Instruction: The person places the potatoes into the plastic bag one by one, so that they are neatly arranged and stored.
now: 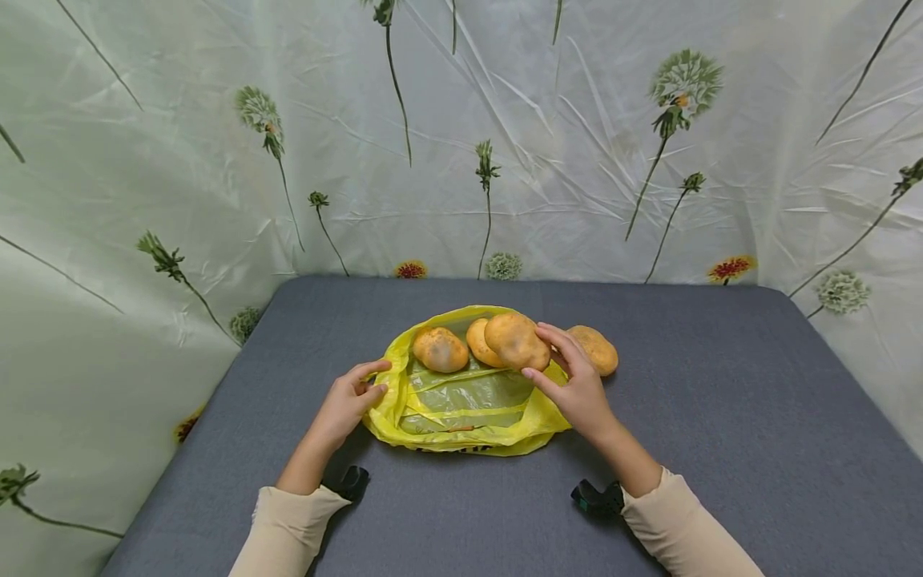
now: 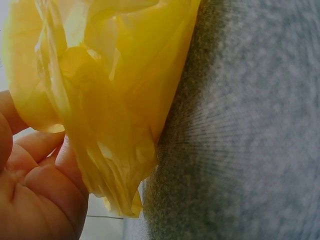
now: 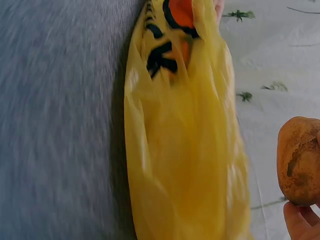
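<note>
A yellow plastic bag [image 1: 530, 429] lies with its mouth wide open on the table. My left hand [image 1: 344, 407] pinches its left rim between thumb and fingers; the left wrist view shows the thin bag wall [image 2: 115, 100] bunched there. Between the thumb and fingers of my right hand [image 1: 582, 394] is a potato [image 1: 516, 340], held over the bag's right side. Dark marks show on this held potato [image 3: 298, 162] in the right wrist view. Inside the bag, towards its back, sit a potato [image 1: 440, 350] and another potato [image 1: 479, 343], partly hidden by the held one.
One more potato [image 1: 598, 349] lies on the grey cloth-covered table [image 1: 721, 417], just right of the bag and behind my right hand. A pale curtain [image 1: 548, 200] with dandelion prints hangs along the back and sides. Black devices [image 1: 598, 498] are worn at both wrists.
</note>
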Demonstrator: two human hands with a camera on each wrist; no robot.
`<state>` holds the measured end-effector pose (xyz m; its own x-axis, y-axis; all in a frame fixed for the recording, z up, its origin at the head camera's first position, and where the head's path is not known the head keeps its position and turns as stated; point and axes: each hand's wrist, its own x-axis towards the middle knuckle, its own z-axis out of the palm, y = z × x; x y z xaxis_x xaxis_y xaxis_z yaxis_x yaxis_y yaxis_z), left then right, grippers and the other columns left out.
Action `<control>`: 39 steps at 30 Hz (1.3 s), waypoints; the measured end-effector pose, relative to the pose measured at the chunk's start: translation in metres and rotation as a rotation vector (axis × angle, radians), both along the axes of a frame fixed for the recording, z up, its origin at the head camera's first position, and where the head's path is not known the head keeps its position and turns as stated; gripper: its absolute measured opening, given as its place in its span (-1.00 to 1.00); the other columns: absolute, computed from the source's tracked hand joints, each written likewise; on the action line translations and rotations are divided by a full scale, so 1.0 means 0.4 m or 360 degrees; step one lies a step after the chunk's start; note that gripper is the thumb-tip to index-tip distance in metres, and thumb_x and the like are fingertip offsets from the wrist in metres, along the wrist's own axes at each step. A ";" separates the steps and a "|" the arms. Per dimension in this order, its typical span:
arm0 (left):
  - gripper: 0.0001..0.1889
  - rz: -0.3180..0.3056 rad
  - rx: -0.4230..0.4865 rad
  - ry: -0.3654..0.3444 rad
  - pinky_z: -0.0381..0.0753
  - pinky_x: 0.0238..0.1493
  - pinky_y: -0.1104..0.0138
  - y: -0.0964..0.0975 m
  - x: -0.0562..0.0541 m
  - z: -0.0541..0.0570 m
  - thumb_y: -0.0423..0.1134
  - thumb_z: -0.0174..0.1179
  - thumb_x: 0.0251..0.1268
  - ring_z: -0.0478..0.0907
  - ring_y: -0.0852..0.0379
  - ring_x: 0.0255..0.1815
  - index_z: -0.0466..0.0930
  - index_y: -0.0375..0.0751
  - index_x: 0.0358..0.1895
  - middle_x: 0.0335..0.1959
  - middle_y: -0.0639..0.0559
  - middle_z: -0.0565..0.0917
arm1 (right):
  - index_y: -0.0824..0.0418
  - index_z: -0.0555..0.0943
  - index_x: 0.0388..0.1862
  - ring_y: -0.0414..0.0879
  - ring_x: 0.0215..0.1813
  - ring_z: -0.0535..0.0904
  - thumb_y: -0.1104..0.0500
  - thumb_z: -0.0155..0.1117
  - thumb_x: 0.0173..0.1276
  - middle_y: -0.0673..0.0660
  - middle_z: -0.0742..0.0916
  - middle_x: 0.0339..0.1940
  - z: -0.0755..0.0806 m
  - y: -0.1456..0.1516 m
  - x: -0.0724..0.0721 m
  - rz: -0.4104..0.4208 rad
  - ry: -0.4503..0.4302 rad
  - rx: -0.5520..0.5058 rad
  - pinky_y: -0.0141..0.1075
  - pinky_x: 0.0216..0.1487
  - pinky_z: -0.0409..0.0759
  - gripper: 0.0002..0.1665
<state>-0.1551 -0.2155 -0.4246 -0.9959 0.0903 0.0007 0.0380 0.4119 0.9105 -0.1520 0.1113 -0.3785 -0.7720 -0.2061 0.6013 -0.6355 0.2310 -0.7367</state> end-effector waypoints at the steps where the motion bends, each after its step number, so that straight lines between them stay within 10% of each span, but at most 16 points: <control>1: -0.62 0.0001 0.0003 0.0000 0.34 -0.59 0.40 0.000 0.000 0.000 -0.39 0.07 0.25 0.30 0.17 -0.56 0.39 -0.30 0.15 -0.10 -0.17 0.41 | 0.53 0.36 0.10 0.04 0.21 0.29 0.55 0.29 -0.01 0.41 0.39 0.14 -0.001 -0.008 0.000 0.0008 -0.0006 0.0000 -0.24 0.08 0.36 -0.37; 39: -0.60 -0.0018 0.0062 -0.0027 0.35 -0.58 0.40 0.000 -0.001 0.005 -0.41 0.06 0.25 0.32 0.18 -0.56 0.36 -0.30 0.17 -0.05 -0.18 0.39 | 0.36 0.36 0.17 0.07 0.20 0.32 0.33 0.29 0.12 0.25 0.43 0.15 -0.129 -0.219 -0.047 0.0477 -0.0380 0.0172 -0.18 0.09 0.36 -0.40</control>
